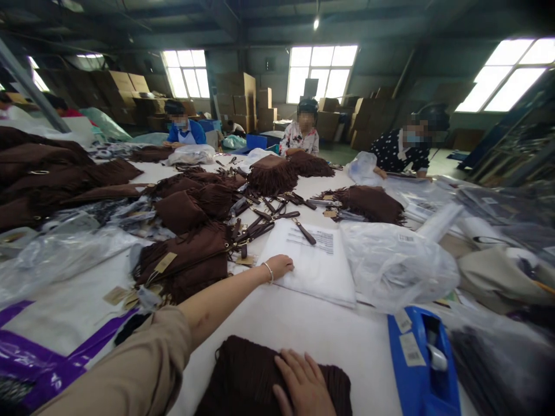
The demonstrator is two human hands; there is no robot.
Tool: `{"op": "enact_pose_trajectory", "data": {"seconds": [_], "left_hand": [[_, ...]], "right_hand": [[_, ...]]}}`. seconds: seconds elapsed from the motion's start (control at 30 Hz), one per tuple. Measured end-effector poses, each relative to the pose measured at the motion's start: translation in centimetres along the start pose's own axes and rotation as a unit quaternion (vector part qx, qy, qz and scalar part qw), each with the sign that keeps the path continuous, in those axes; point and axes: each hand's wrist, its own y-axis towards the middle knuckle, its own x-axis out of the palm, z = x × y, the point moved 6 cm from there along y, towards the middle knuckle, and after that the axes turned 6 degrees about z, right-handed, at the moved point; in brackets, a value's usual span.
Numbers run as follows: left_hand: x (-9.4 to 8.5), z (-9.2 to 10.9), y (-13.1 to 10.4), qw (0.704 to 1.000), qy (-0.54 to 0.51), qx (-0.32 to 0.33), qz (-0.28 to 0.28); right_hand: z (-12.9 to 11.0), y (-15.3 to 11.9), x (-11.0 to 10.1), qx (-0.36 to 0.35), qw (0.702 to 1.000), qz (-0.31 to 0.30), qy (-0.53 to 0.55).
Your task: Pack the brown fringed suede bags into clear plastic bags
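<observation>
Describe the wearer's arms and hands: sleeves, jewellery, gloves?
No gloves: both hands are bare. The left arm has a tan, beige sleeve pushed up above the elbow, forearm uncovered, and a thin silver-looking bangle at the wrist of the left hand. The right hand shows no ring or sleeve in frame.

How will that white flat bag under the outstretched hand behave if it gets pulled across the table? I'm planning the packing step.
The white flat bag lies thin and flat, so it probably flops when lifted. Its smooth face likely slides easily on the table. The left hand touches only its edge.
</observation>
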Motion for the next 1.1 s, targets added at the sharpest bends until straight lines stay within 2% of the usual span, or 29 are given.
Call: {"op": "enact_pose_trajectory", "data": {"seconds": [0.1, 0.17, 0.27, 0.4, 0.47, 0.57, 0.6, 0.67, 0.77, 0.87, 0.93, 0.97, 1.0, 1.03, 1.1], "left_hand": [[-2.1, 0.6, -1.1, 1.0, 0.001, 0.003, 0.025], [-3.5, 1.9, -2.5, 0.999, 0.012, 0.019, 0.041], [-4.9, 4.9, -5.8, 0.996, 0.036, 0.057, 0.064], [-5.3, 9.7, -11.4, 0.987, 0.07, 0.106, 0.096], [-5.5, 11.9, -13.8, 0.981, 0.093, 0.13, 0.114], [-6.0, 13.7, -16.1, 0.977, 0.111, 0.152, 0.099], [-6.2, 13.8, -16.5, 0.979, 0.108, 0.154, 0.081], [-6.7, 13.1, -17.0, 0.987, 0.08, 0.133, 0.038], [-8.0, 9.2, -17.7, 1.0, -0.008, 0.002, 0.017], [-9.2, 4.7, -19.2, 0.989, -0.059, -0.119, 0.06], [-9.2, 2.5, -20.3, 0.976, -0.087, -0.177, 0.092], [-8.9, 1.6, -20.9, 0.966, -0.111, -0.21, 0.102], [-8.3, 0.9, -21.3, 0.954, -0.142, -0.242, 0.106], [-7.5, 0.6, -21.5, 0.94, -0.18, -0.272, 0.103], [-5.5, 0.7, -21.3, 0.905, -0.272, -0.317, 0.087]], "right_hand": [[-0.5, 0.3, -0.5, 0.068, 0.998, 0.01, 0.014], [-0.6, 0.6, -1.2, 0.119, 0.992, 0.01, 0.031], [-0.4, 1.7, -3.4, 0.155, 0.986, 0.011, 0.052], [1.0, 4.8, -7.7, 0.188, 0.979, 0.084, -0.007], [1.6, 6.3, -8.3, 0.191, 0.979, 0.055, -0.034], [2.9, 6.7, -7.7, 0.209, 0.976, -0.047, -0.033], [3.4, 6.3, -7.6, 0.215, 0.974, -0.064, -0.033], [4.7, 4.7, -8.2, 0.225, 0.972, -0.054, -0.038], [6.9, 1.1, -10.3, 0.254, 0.966, 0.008, -0.044], [8.6, -2.4, -12.5, 0.314, 0.944, 0.077, -0.056], [9.3, -4.2, -13.0, 0.384, 0.913, 0.134, -0.027], [9.6, -4.9, -12.8, 0.432, 0.886, 0.167, 0.016], [9.9, -5.7, -12.2, 0.486, 0.844, 0.207, 0.09], [10.2, -6.2, -11.2, 0.533, 0.788, 0.249, 0.181], [10.8, -6.7, -8.8, 0.582, 0.659, 0.321, 0.352]]}}
